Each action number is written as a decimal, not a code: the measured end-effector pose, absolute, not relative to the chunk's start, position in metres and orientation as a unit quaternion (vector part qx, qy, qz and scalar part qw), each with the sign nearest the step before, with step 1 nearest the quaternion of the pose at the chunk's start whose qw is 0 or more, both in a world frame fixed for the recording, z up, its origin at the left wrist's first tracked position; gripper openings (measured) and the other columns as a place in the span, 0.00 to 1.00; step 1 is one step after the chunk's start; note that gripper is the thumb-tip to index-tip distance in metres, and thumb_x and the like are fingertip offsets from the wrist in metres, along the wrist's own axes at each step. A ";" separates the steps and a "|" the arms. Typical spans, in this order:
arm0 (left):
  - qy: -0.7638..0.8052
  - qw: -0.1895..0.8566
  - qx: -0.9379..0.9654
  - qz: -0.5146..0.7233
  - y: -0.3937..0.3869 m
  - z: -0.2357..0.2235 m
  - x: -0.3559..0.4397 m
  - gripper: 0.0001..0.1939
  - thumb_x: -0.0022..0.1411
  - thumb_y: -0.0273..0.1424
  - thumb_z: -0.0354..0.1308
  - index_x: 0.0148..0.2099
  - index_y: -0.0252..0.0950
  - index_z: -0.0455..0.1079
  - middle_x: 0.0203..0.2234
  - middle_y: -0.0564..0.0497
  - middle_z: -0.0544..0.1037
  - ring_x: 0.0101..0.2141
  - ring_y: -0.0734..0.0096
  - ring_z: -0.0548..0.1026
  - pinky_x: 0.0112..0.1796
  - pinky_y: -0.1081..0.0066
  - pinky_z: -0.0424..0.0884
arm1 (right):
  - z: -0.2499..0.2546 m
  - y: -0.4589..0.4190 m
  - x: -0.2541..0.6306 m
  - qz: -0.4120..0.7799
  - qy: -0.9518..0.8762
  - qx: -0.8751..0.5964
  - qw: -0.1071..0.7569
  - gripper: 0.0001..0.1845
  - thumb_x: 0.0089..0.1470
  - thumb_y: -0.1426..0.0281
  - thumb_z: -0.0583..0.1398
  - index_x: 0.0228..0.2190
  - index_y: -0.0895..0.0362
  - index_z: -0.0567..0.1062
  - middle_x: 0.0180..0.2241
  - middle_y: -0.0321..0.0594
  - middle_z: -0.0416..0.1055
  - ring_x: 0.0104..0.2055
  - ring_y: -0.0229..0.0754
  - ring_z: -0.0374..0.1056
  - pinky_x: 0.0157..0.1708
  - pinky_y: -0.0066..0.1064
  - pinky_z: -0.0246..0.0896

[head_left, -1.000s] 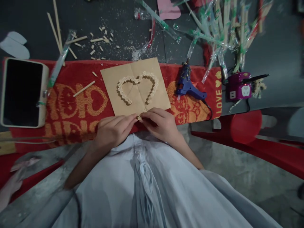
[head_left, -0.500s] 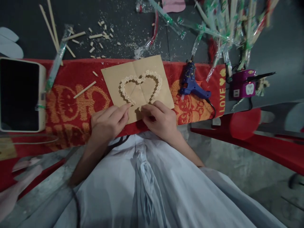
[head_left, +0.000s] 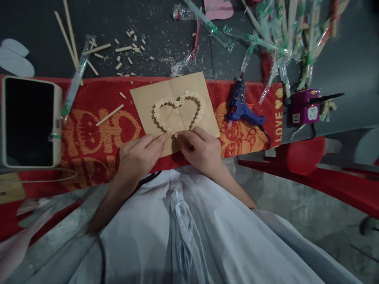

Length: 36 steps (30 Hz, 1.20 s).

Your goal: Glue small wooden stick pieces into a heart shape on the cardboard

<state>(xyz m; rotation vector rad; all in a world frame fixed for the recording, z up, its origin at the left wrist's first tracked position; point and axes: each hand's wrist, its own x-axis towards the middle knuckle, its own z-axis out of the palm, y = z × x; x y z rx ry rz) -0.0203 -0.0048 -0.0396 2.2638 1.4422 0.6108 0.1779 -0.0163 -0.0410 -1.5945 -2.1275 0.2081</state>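
Note:
A heart outline made of small pale pieces, seemingly cut wood bits, lies on creased brown cardboard. Its lower tip has a gap. My right hand pinches a small pale cluster at that gap, just below the heart's right end. My left hand is closed, its fingertips at the heart's lower left end; whether they grip or only touch it I cannot tell. To the right a blue glue gun rests on the red towel.
Thin wooden sticks and several cut bits lie on the dark table. At left is a tablet-like device. Plastic-wrapped sticks heap at back right, near a purple box. Red chairs stand beside the table.
Both hands have moved forward from the cardboard's near edge to the heart's lower tip, the right one carrying the small cluster. My left hand has parted from the cluster.

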 end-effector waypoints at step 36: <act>0.469 0.075 0.857 0.199 -0.006 -0.042 -0.022 0.15 0.72 0.29 0.53 0.53 0.39 0.79 0.25 0.52 0.76 0.24 0.73 0.73 0.28 0.69 0.63 | -0.042 -0.006 0.170 0.078 -0.768 -0.582 0.255 0.14 0.64 0.71 0.56 0.35 0.57 0.82 0.26 0.35 0.75 0.27 0.34 0.70 0.25 0.27 0.57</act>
